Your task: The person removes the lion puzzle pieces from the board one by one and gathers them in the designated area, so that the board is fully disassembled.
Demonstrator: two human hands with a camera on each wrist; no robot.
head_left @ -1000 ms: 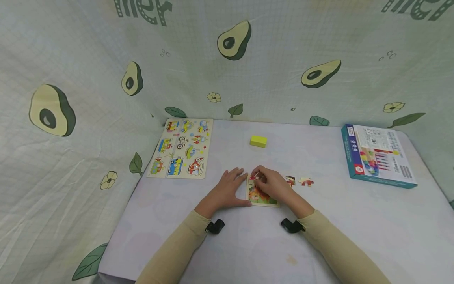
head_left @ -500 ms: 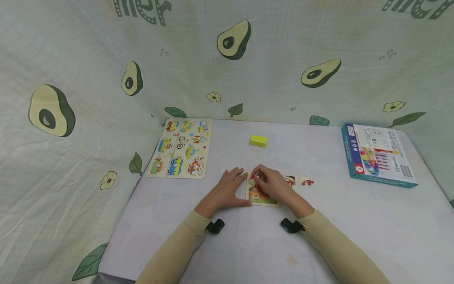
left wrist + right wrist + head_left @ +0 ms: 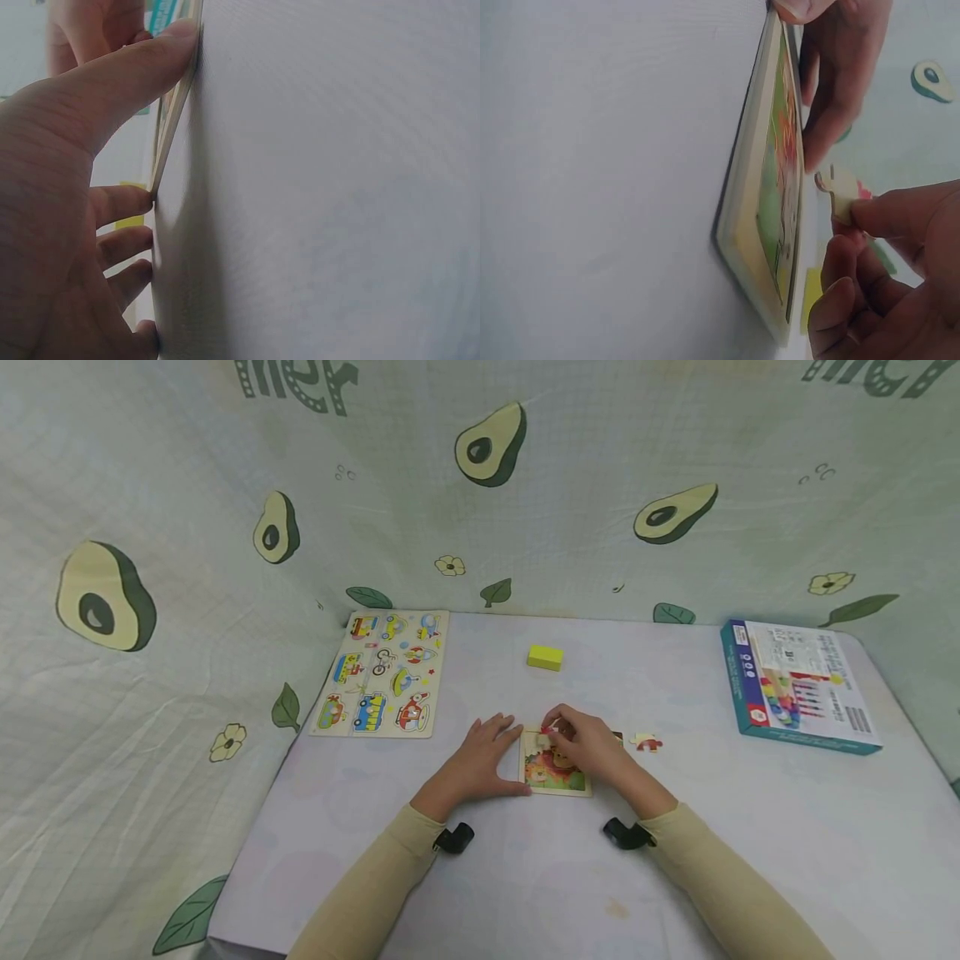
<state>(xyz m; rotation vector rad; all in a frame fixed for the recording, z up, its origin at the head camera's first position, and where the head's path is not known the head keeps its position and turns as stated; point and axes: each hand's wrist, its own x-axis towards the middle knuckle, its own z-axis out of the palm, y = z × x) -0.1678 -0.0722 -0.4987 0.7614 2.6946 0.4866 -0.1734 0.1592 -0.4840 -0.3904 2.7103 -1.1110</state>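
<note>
- The person's left grip (image 3: 483, 760) is spread: its thumb presses on one corner of the shallow wooden puzzle tray with a pale rim (image 3: 744, 217) and its index fingertip touches the edge further along.
- The person's right grip (image 3: 588, 747) pinches a small pale wooden puzzle piece with a pink-red patch (image 3: 842, 199) between thumb and fingertips.
- That piece is above the tray, near its far side and apart from it in the right wrist view.
- The tray lies flat on the white cloth-covered surface (image 3: 480, 893), between the two hands; its picture shows green, orange and red, partly covered by the right hand.
- A loose red-and-cream puzzle piece (image 3: 647, 742) lies beyond the right hand, and a dark puzzle piece (image 3: 617, 737) shows partly behind that hand.
- A yellow rectangular block (image 3: 544, 657) rests further back.
- A pale wooden board printed with colourful vehicles (image 3: 381, 672) lies flat at the far left.
- A flat teal-sided box with a printed white top (image 3: 802, 685) lies at the far right.
- Behind hangs a pale cloth printed with avocados (image 3: 570, 527).
- Beige sleeves (image 3: 735, 885) cover both forearms, with a small black device (image 3: 455, 839) at each wrist.
</note>
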